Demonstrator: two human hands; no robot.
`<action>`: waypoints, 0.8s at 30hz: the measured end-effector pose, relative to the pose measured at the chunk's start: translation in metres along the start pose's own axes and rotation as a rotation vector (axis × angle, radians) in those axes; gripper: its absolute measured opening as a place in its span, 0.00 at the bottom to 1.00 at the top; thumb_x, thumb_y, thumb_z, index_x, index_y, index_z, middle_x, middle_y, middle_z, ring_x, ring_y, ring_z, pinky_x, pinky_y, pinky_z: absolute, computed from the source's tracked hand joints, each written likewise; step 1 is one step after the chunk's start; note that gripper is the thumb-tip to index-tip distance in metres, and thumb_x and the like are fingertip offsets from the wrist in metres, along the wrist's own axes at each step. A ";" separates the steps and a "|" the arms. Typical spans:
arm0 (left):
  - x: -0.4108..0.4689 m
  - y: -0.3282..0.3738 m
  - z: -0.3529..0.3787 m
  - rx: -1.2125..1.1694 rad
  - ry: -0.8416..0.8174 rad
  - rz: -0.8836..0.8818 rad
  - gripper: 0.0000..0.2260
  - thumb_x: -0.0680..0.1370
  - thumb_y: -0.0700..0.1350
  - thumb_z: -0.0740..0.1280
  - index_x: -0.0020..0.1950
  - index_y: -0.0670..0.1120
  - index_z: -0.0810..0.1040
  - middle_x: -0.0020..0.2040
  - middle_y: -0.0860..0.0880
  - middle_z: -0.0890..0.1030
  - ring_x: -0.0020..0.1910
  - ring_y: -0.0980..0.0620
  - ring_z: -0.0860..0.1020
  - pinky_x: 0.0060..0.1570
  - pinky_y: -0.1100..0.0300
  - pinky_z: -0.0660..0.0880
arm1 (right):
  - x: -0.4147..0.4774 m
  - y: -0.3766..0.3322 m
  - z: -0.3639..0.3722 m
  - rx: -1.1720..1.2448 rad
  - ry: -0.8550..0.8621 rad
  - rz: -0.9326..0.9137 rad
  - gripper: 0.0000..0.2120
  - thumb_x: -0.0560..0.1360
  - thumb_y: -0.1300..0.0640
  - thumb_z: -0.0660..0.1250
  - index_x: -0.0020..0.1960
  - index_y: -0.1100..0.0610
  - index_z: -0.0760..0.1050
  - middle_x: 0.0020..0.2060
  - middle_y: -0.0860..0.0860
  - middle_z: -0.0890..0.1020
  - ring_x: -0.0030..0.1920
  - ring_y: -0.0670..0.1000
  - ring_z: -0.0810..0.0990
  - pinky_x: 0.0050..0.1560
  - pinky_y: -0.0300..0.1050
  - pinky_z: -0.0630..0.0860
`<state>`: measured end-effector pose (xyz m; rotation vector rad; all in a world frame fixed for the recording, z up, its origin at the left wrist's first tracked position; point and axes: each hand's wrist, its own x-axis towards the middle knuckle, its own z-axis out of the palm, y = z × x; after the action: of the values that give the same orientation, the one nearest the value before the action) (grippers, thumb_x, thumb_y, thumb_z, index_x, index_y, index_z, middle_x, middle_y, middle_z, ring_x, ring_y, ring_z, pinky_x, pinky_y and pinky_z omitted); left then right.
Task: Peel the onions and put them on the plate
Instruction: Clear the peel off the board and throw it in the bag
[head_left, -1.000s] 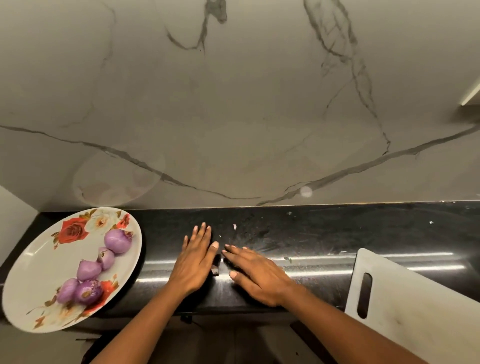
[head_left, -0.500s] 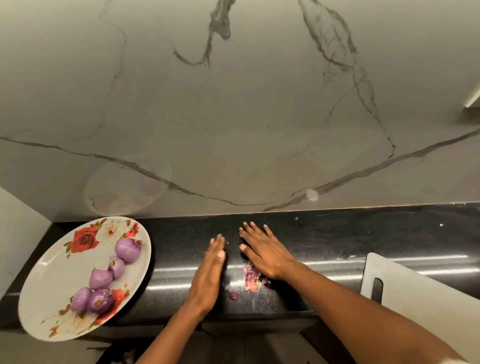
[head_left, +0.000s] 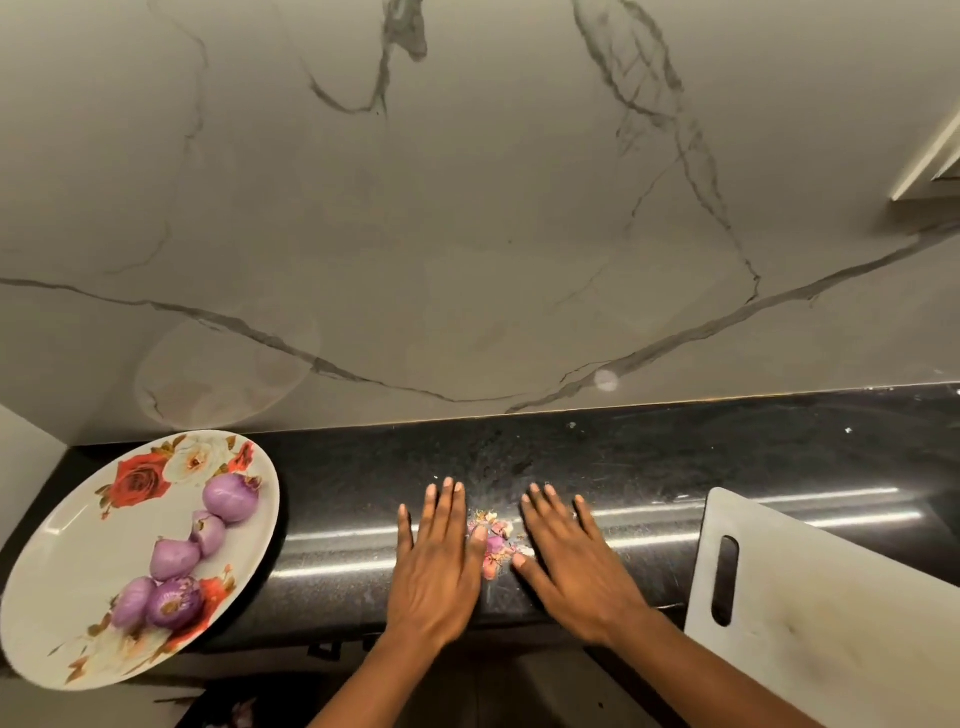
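Note:
Several peeled purple onions (head_left: 230, 498) lie on a white plate with red roses (head_left: 67, 566) at the left end of the black counter. A small heap of pink onion skin scraps (head_left: 493, 543) lies on the counter between my hands. My left hand (head_left: 436, 561) rests flat on the counter just left of the scraps, fingers straight. My right hand (head_left: 571, 561) lies flat just right of them, fingers straight and spread. Neither hand holds anything.
A white cutting board (head_left: 810, 613) with a handle slot lies at the right, overhanging the counter's front edge. The black counter (head_left: 649, 467) is narrow and ends at a marble wall (head_left: 467, 208) behind. The plate overhangs the front edge.
My hands have swept across the counter, and the onion skin scraps now lie gathered in a heap between them. My left hand has turned from edge-on to flat.

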<state>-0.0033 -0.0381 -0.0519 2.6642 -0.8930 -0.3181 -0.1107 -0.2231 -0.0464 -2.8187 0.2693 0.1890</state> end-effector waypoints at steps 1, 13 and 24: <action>0.008 0.009 0.003 -0.050 -0.003 0.006 0.31 0.84 0.65 0.31 0.84 0.53 0.35 0.84 0.57 0.35 0.80 0.61 0.29 0.81 0.48 0.29 | -0.001 -0.010 0.002 -0.020 -0.008 -0.012 0.34 0.85 0.34 0.38 0.85 0.49 0.35 0.84 0.46 0.36 0.82 0.44 0.30 0.82 0.54 0.35; 0.011 -0.021 -0.048 -0.944 0.279 -0.273 0.32 0.82 0.69 0.46 0.83 0.57 0.62 0.83 0.59 0.62 0.81 0.61 0.58 0.82 0.53 0.55 | 0.063 -0.079 0.021 0.167 0.101 0.126 0.39 0.83 0.29 0.36 0.84 0.53 0.33 0.84 0.52 0.36 0.83 0.50 0.31 0.84 0.55 0.37; -0.047 -0.014 -0.038 -1.242 0.305 -0.380 0.19 0.87 0.55 0.57 0.70 0.47 0.79 0.70 0.47 0.81 0.70 0.52 0.79 0.75 0.47 0.71 | 0.049 -0.061 0.011 0.253 -0.007 -0.344 0.29 0.87 0.41 0.52 0.84 0.51 0.58 0.83 0.48 0.61 0.84 0.46 0.54 0.84 0.46 0.51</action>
<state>-0.0210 0.0101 -0.0162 1.5963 0.0116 -0.3657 -0.0512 -0.1709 -0.0468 -2.5602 -0.1832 0.0807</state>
